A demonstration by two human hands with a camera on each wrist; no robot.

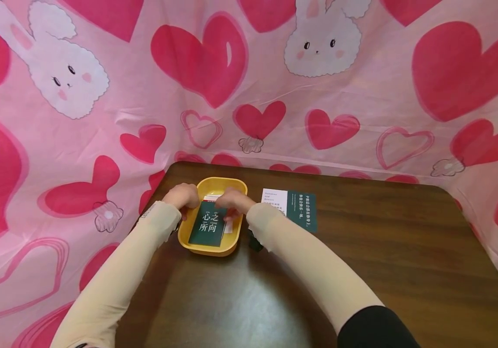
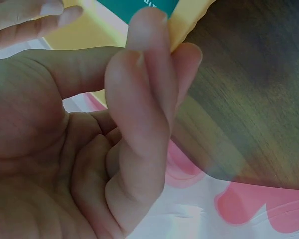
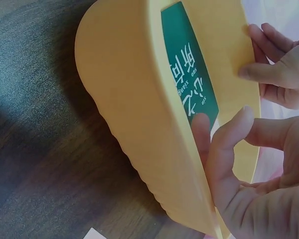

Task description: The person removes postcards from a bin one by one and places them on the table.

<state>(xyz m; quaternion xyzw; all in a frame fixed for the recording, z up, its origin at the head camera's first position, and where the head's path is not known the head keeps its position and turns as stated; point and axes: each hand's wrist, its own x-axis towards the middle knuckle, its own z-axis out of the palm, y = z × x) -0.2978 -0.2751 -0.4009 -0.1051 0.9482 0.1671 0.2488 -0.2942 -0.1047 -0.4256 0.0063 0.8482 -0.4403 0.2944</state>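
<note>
Left of the frame's centre, we see a green card [image 1: 207, 224] inside a yellow tray [image 1: 210, 251] on the counter [image 1: 384, 251]. The left hand [image 1: 183, 197] bends its fingers at the tray's left rim, the right hand [image 1: 234, 201] near the card's upper right; we cannot tell whether either grasps anything.

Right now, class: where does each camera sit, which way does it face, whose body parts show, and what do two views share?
Head: worn on the head, facing forward and down at the table, yellow basket and green card inside; both sleeved arms, left hand and right hand show.
Left wrist: faces the left hand's palm side; part of the right hand shows.
Right wrist: faces the right hand; the left hand shows beyond.
Shared by both wrist views: basket, card, both hands.
</note>
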